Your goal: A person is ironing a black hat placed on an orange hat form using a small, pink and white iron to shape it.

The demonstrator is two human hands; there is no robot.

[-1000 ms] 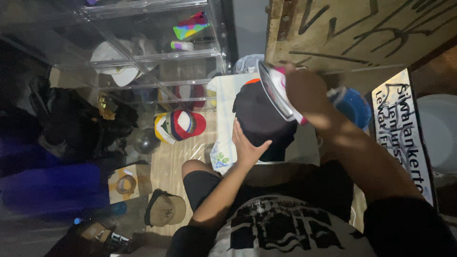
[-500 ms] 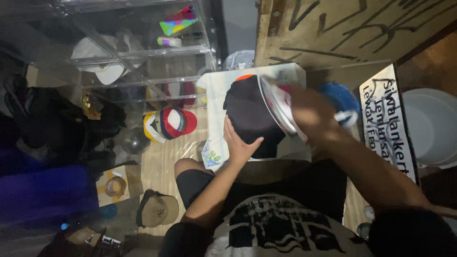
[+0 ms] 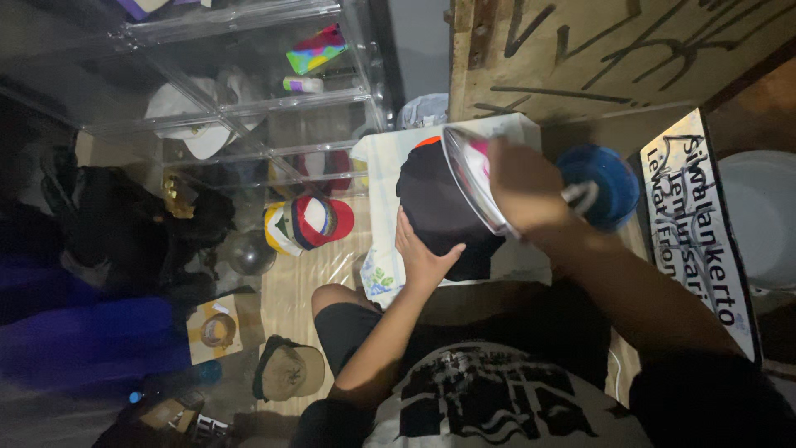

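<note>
Dark cap (image 3: 435,207) under left hand (image 3: 421,253), beside iron (image 3: 468,178).

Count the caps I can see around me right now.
4, maybe more hidden: black cap under the left hand, multicoloured cap on the floor, tan cap near the knee, white cap on the clear shelf.

A tan cap (image 3: 288,371) and a blue bucket (image 3: 609,184) sit on the floor.

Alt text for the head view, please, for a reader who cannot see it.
Seen from above, the right hand holds an iron against a black cap that the left hand steadies over a white cloth; more caps lie on the floor.
</note>
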